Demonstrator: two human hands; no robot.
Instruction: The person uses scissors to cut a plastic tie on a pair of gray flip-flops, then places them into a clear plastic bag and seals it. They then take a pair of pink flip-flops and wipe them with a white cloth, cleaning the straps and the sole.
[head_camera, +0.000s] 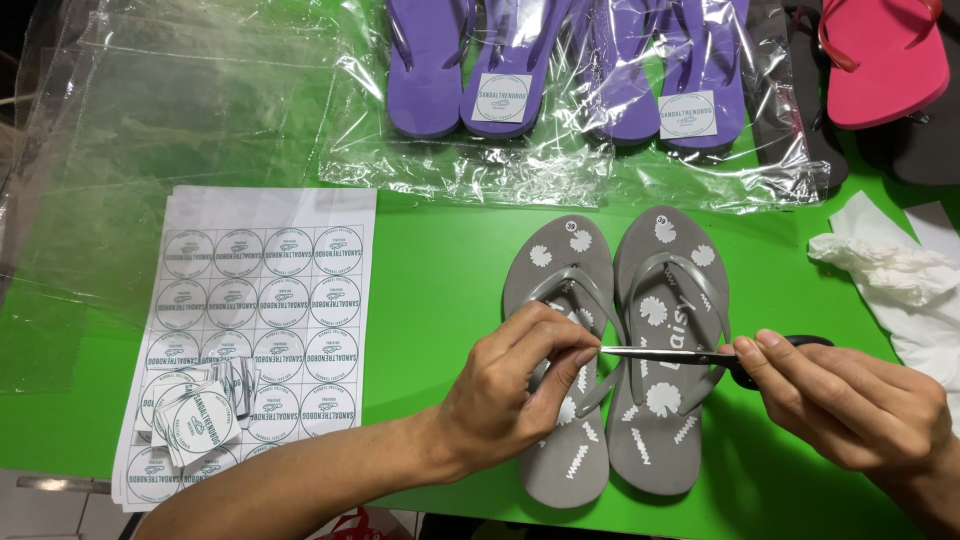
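Observation:
A pair of grey flip-flops (660, 400) with white patterns lies on the green table (440, 300). My right hand (850, 400) holds black-handled scissors (680, 354) level over the sandals, blades pointing left. My left hand (510, 385) pinches at the blade tips, fingertips together just above the left sandal's strap (585, 285). Whether something small is held between those fingers cannot be made out.
A sheet of round printed stickers (270, 300) lies at the left with several cut-out stickers (200, 415) piled on it. Bagged purple flip-flops (560, 70) sit at the back, a pink one (885, 60) at back right. Empty clear bags (150, 130) lie at back left, white tissue (890, 270) at right.

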